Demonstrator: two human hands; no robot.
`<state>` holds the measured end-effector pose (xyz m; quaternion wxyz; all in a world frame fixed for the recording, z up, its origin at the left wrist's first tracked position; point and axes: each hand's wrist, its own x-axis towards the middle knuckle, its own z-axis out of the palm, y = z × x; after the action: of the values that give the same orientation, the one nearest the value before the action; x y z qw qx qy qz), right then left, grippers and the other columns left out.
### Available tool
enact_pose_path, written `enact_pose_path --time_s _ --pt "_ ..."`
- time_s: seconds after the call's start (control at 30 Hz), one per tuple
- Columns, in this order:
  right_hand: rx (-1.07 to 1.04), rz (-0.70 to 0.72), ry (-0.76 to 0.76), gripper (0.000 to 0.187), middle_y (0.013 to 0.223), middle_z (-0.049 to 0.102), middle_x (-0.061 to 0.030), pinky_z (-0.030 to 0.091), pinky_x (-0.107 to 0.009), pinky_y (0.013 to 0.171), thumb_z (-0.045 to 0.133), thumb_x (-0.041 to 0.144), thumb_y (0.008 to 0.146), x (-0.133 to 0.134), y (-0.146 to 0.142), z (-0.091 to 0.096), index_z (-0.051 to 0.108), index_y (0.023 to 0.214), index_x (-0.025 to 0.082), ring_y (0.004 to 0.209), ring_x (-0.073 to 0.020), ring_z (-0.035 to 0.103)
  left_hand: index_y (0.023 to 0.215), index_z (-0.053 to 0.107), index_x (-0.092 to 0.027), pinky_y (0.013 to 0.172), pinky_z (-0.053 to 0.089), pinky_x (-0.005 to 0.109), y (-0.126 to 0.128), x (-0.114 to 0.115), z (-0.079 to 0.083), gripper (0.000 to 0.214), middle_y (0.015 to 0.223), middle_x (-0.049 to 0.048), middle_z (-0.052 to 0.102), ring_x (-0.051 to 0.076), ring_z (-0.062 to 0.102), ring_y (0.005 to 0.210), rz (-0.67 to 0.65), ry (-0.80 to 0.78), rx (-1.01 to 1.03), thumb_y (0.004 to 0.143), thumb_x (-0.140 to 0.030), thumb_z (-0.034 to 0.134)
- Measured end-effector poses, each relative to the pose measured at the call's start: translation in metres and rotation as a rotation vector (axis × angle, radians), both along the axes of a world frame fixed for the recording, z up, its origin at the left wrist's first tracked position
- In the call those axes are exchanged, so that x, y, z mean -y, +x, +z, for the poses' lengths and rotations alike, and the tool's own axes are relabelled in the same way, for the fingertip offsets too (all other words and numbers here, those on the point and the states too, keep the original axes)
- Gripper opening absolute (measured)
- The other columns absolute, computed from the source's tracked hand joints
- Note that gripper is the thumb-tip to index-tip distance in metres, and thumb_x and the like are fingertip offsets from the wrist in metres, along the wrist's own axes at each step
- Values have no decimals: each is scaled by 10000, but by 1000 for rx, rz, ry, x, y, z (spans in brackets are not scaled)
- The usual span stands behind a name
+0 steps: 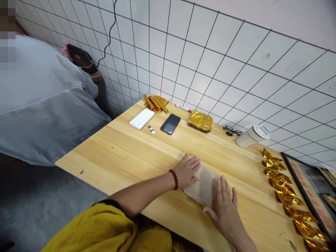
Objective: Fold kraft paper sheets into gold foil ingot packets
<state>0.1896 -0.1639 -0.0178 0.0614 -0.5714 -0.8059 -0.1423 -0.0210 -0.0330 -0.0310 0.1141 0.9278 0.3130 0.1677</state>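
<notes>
A flat brown paper sheet (204,187) lies near the front edge of the wooden table (123,154). My left hand (187,170), with a red bead bracelet at the wrist, rests flat on the sheet's left end, fingers stretched out. On the sheet's right end my right hand (224,206) lies palm down with its fingers spread. Neither hand grips anything.
Farther back lie a white power bank (142,118), a small tube (151,129), a black phone (170,124), gold foil stacks (200,121), gold strips (156,103), a red marker (183,107), glasses (232,131) and a tipped cup (252,135). Folded gold pieces (286,187) line the right side beside a framed board (312,189). A person in grey (44,101) stands at left.
</notes>
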Motion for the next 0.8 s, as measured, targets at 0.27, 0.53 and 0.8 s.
enact_pose_path --time_s 0.27,0.53,0.8 --pt "-38 48 -59 1043 1541 250 -285 214 -604 1103 318 738 878 -6 -73 -15 -33 1534 8 1443 -394 225 1470 370 -161 1176 65 612 -9 6 7 596 1560 102 322 288 243 1461 139 -85 -40 975 -484 292" --pt "-6 -1 -47 1031 1510 345 -248 172 -615 1100 323 766 852 31 -30 -25 12 1553 77 1406 -391 314 1465 385 -184 1173 64 619 -10 5 8 599 1553 103 338 294 259 1454 148 -97 -33 965 -505 306" --pt "-86 -53 -13 901 1563 204 -265 177 -622 1112 350 633 933 -15 -29 3 23 1546 59 1453 -375 206 1420 447 -147 1186 55 604 -12 0 8 593 1549 143 335 286 214 1473 171 -12 -16 955 -504 357"
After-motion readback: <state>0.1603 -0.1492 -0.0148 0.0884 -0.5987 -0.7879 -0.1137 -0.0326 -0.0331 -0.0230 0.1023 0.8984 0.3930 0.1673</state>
